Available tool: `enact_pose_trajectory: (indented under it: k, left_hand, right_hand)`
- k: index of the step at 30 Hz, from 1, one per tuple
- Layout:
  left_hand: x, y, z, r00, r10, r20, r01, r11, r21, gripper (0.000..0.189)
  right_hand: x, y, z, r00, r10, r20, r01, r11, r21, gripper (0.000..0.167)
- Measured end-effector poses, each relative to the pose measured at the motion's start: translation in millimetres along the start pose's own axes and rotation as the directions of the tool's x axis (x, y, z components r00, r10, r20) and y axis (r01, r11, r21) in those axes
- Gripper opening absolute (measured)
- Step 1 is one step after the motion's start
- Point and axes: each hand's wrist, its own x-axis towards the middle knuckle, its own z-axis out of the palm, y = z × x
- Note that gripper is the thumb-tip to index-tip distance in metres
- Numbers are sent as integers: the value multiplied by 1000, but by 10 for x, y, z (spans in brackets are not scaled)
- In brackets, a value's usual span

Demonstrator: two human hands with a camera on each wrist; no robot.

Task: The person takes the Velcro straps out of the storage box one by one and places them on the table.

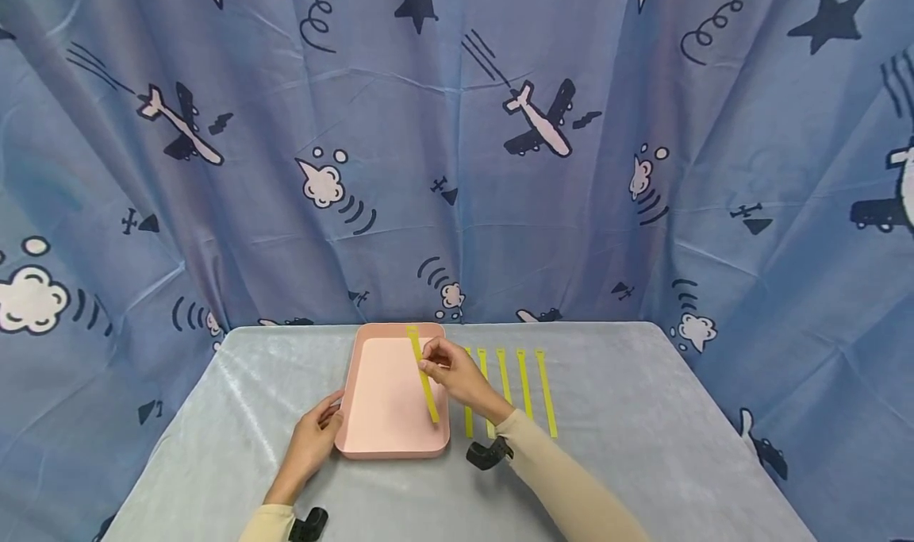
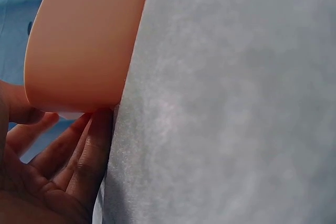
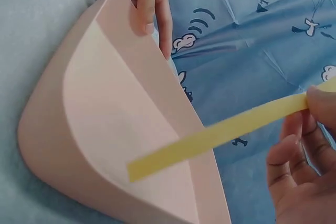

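Observation:
A thin yellow strip [image 1: 432, 397] with a wider tab at its far end hangs slanted over the pink tray [image 1: 389, 447]. My right hand [image 1: 457, 371] pinches this strip near its middle between thumb and fingertips. In the right wrist view, the strip's free end [image 3: 157, 165] overlaps the tray's inside. At the tray's left side, my left hand [image 1: 310, 443] holds the wall, its thumb over the rim and the other fingers along the outside. The left wrist view shows its fingers [image 2: 97, 140] right against the tray wall [image 2: 84, 51].
Several more yellow strips [image 1: 547, 395] lie side by side right of the tray, some partly hidden behind my right hand and forearm. A grey cloth covers the table [image 1: 643, 447]. Behind its far edge hangs a blue curtain [image 1: 457, 232] with airplane prints.

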Motion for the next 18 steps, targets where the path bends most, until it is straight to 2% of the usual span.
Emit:
enact_pose_trajectory:
  k: [5, 12, 15, 18]
  left_hand:
    - [7, 8, 22, 1000, 3, -1, -3, 1000, 0, 43]
    - [-26, -16, 24, 1000, 3, -8, -3, 1000, -7, 43]
    - [-16, -8, 14, 1000, 4, -5, -4, 1000, -3, 43]
    - [4, 7, 0, 1000, 5, -1, -5, 1000, 0, 43]
  right_hand:
    - [-33, 63, -50, 996, 71, -63, -65, 993, 96, 12]
    - [-102, 103, -109, 976, 172, -131, -144, 969, 199, 14]
    - [-119, 121, -171, 969, 190, -159, -149, 959, 242, 14]
    - [-136, 144, -242, 969, 174, -177, -123, 955, 270, 15]
